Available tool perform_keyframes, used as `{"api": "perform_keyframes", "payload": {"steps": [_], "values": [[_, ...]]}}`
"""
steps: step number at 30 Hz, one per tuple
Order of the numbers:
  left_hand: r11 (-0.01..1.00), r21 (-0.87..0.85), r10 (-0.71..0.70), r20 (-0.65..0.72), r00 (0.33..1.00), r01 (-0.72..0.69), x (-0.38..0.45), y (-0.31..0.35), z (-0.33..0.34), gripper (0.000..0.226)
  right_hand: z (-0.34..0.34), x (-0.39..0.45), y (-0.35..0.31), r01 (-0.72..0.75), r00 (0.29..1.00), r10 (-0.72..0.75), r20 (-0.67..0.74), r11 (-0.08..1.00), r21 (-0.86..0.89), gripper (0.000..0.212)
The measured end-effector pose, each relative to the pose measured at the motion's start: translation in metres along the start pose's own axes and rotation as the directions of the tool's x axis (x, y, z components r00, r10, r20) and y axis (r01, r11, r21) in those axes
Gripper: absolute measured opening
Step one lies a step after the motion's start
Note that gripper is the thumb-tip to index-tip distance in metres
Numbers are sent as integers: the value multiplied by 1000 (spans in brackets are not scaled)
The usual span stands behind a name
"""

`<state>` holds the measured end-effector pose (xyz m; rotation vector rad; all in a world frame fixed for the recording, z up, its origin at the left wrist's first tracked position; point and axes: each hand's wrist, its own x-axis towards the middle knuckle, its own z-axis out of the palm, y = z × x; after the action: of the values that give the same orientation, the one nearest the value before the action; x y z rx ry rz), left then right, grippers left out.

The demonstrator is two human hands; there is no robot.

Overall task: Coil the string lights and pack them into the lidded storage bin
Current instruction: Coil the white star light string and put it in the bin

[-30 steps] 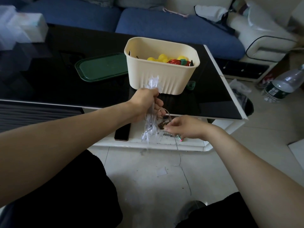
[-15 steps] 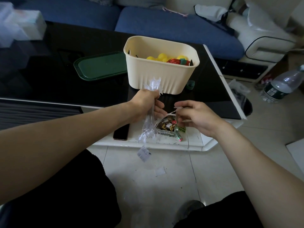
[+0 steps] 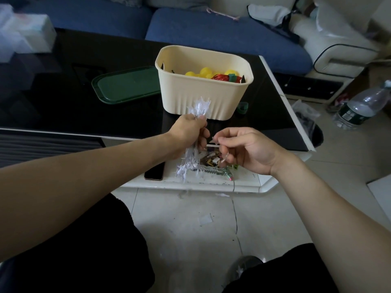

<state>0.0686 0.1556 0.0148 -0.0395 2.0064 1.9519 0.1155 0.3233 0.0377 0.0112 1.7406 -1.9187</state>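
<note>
Here string lights [image 3: 197, 132] protrude above and below left hand's [image 3: 188, 132] grip.

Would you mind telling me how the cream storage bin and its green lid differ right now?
The cream ribbed plastic bin stands upright and open, with yellow and red items inside; the flat dark green plastic lid lies off it, to the bin's left. The bin is tall and pale, the lid thin and dark. Both rest on the black glass tabletop, and both have rounded corners.
</note>
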Motion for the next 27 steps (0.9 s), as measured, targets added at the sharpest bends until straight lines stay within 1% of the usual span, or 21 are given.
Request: {"api": "perform_keyframes", "payload": {"steps": [3, 6, 7, 9, 11, 12, 14, 16, 19, 21, 22, 25, 27], "values": [[998, 47, 37, -16, 999, -36, 0, -1, 0, 25, 0, -2, 1, -70, 996, 70, 57, 998, -2, 10], [997, 53, 52, -19, 998, -51, 0, -1, 1, 24, 1, -2, 0, -68, 996, 63, 63, 994, 91, 15], [998, 36, 46, -13, 999, -46, 0, 0, 1, 25, 2, -1, 0, -48, 998, 43, 47, 992, 118, 13], [1000, -3, 21, 12, 1000, -20, 1, 0, 2, 26, 2, 2, 1, 27, 999, -23, -33, 992, 125, 8], [999, -32, -6, 37, 999, 7, 1, -1, 4, 28, 2, 5, 2, 81, 992, -67, -109, 988, 131, 13], [999, -41, -10, 46, 999, 11, 0, -1, 4, 30, 2, 6, 3, 80, 991, -60, -119, 983, 167, 14], [999, -46, -6, 48, 999, 8, 0, -1, 5, 31, 4, 5, 3, 32, 996, -8, -94, 967, 254, 13], [999, -49, -7, 42, 999, 9, 0, 0, 4, 31, 6, 3, 2, -12, 997, 33, -75, 965, 261, 12], [999, -43, -1, 40, 999, 3, 0, -1, 3, 30, 10, 2, 0, -29, 996, 51, -76, 964, 264, 12], [999, -32, 0, 33, 999, 1, 0, 0, 3, 29, 11, 2, 0, -14, 994, 38, -105, 974, 226, 12], [1000, -25, -1, 34, 999, 1, 0, 0, 3, 29, 11, 2, 1, 1, 991, 23, -135, 984, 175, 11], [1000, -13, 8, 43, 999, -7, -2, 0, 5, 28, 11, 5, 6, 31, 968, -38, -250, 999, -31, 8], [1000, -24, 9, 45, 999, -8, -3, 0, 6, 27, 10, 6, 8, 52, 941, -104, -323, 985, -165, 10]]}}
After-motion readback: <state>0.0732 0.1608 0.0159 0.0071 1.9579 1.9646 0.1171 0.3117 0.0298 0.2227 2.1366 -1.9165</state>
